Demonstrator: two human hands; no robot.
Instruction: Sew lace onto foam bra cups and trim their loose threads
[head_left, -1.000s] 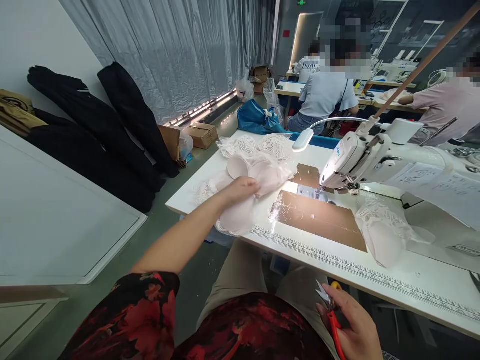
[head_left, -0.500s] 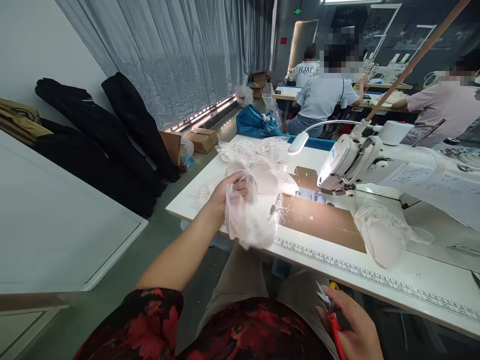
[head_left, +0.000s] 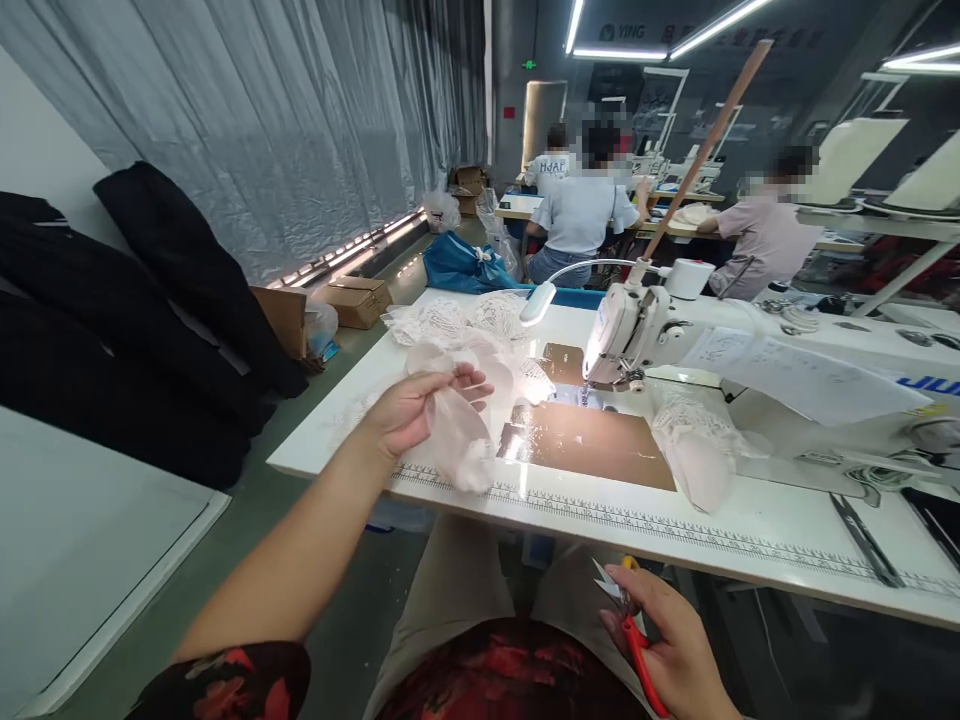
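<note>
Two hands work apart: the left hand (head_left: 412, 408), nearer, has thumb and fingers pinched on a sheer fabric piece (head_left: 459, 440), which hangs below it near the bench's (head_left: 319, 440) front-left corner, long axis slanting toward the front edge; the right hand (head_left: 671, 630) is clamped around red-handled scissors (head_left: 636, 638) (blades slightly parted) outside that edge. Blue "JU", cut off, marks the sewing machine (head_left: 832, 335); the back wall (head_left: 705, 55) shows "YING".

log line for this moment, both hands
left hand: holding sheer fabric | right hand: holding scissors, blades parted | lace piece: on table, near sewing machine
</note>
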